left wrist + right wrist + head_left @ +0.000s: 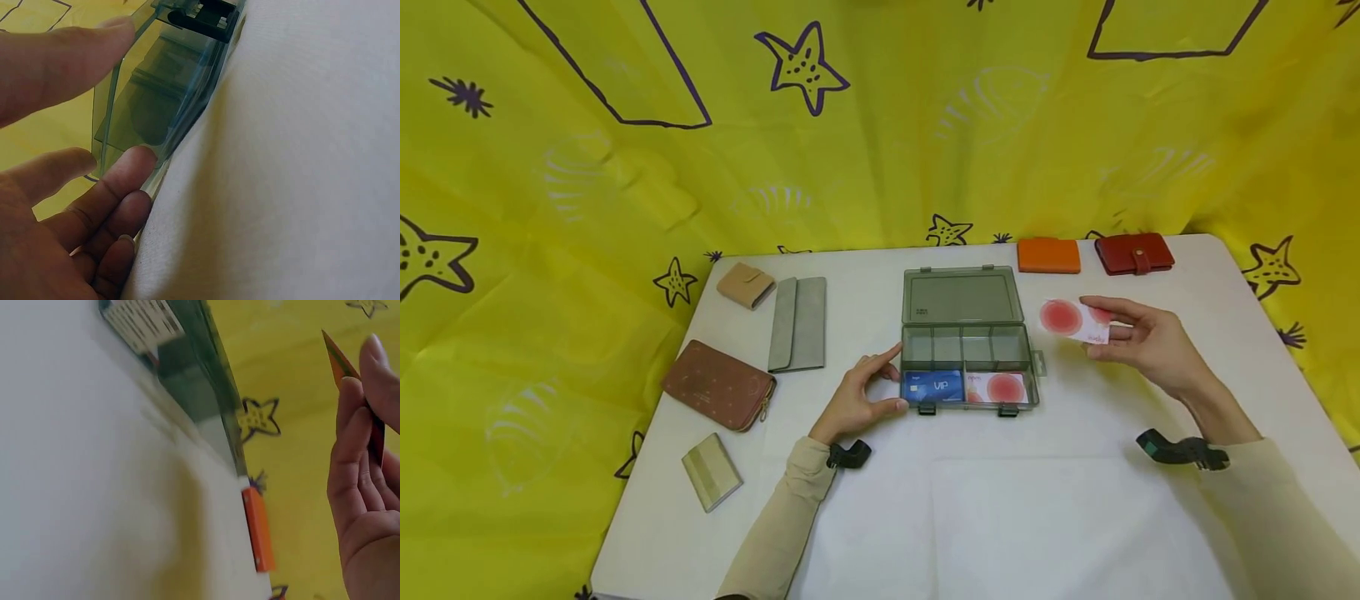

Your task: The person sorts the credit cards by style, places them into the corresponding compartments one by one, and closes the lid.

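Observation:
A green translucent plastic box (970,364) lies with its lid (962,297) folded back, away from me. Its front row holds a blue VIP card (933,386) on the left and a white card with a red circle (997,387) on the right. My left hand (862,398) holds the box's left side, thumb at the front corner and index finger farther back. To the right of the box, my right hand (1138,337) pinches another white card with red circles (1075,322) above the table. In the right wrist view this card (338,360) shows nearly edge-on between thumb and fingers.
Behind stand an orange card holder (1048,256) and a red snap wallet (1135,253). At the left lie a tan wallet (746,286), a grey folded wallet (797,324), a brown zip wallet (718,385) and a beige card holder (712,472). A yellow patterned cloth (880,167) hangs behind the table.

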The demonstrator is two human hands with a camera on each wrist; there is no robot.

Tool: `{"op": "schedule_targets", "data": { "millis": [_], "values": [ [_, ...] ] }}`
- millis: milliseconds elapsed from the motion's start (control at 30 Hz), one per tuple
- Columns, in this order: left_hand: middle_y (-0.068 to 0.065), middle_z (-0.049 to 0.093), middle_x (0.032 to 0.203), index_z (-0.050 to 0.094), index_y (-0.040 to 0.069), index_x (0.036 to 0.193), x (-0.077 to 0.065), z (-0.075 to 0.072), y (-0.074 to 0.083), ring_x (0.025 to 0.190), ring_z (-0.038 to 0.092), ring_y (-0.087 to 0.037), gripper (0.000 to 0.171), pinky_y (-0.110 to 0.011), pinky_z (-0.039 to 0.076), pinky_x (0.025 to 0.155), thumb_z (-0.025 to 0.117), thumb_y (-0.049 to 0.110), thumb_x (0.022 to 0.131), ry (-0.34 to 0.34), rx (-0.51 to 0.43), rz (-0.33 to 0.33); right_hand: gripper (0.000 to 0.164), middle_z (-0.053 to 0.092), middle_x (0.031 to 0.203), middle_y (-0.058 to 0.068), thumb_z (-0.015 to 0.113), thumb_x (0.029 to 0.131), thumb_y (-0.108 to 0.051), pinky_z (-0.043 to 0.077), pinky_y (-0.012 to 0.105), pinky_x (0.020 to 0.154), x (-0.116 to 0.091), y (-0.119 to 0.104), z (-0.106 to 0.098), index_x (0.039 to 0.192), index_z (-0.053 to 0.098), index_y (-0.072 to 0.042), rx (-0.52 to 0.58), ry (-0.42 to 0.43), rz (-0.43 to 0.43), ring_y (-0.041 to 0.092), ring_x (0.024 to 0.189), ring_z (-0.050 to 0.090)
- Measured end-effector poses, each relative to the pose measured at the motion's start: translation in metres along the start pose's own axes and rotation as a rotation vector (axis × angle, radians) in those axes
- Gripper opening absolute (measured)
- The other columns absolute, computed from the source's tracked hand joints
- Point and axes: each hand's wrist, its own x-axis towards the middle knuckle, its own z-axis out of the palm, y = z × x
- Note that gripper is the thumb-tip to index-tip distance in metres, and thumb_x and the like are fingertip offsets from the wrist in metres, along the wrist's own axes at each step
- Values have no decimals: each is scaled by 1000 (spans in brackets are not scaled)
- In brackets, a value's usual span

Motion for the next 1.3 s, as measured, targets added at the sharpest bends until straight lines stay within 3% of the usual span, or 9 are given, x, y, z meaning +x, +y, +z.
{"op": "schedule_targets", "data": {
  "millis": [200,400,533,667,767,900,1033,1167,1300],
  "values": [
    [-13,70,113,47,7,160,0,0,-2,112,57,-33,89,-48,44,110,91,10,82,8,-14,10,65,69,133,-13,92,79,-1,53,16,92,2,3,36,139,67,-4,-320,-89,-139,2,107,63],
    [-11,70,113,47,9,160,0,0,0,113,57,-30,90,-44,44,111,91,10,82,6,-8,3,67,42,164,18,100,69,-16,30,81,110,8,11,65,131,74,-13,-413,-185,-167,40,149,34],
    [-10,70,113,47,9,161,1,0,1,112,57,-29,90,-41,44,110,91,10,83,0,-5,1,82,27,172,21,102,67,-26,25,88,106,10,14,71,141,67,-15,-472,-236,-155,52,152,22],
    [-10,70,114,46,9,161,1,0,0,113,57,-29,90,-41,44,111,91,11,83,-4,-9,1,95,28,170,25,97,76,-19,31,83,108,16,15,64,157,48,-8,-435,-228,-161,54,151,27],
    [-12,70,114,47,9,160,1,0,-1,113,57,-31,89,-44,44,111,91,10,83,2,-18,1,94,30,169,27,86,88,-11,40,50,121,25,20,53,165,32,-7,-299,-233,-108,49,151,32],
    [-14,70,113,47,7,160,1,1,-2,112,57,-33,89,-46,44,109,91,9,82,6,-30,3,92,24,171,29,69,96,6,42,12,110,38,34,38,170,16,-6,2,-310,-7,21,151,42],
    [-12,70,113,47,7,160,1,3,-2,112,58,-31,89,-43,45,110,91,11,83,-5,-30,2,95,31,172,15,57,90,21,49,19,109,45,47,32,169,8,2,223,-398,-6,1,144,48],
    [-9,70,113,46,10,161,0,2,-1,112,57,-26,90,-39,45,110,91,11,83,-11,-16,6,98,43,162,-8,56,88,23,52,20,105,47,52,32,170,11,-3,280,-401,-20,0,139,52],
    [-9,70,112,46,9,161,0,0,0,111,57,-25,90,-37,45,110,91,11,82,0,3,18,99,42,163,-7,51,86,26,55,20,98,50,53,35,171,12,-7,333,-390,-22,5,138,52]
  ]
}}
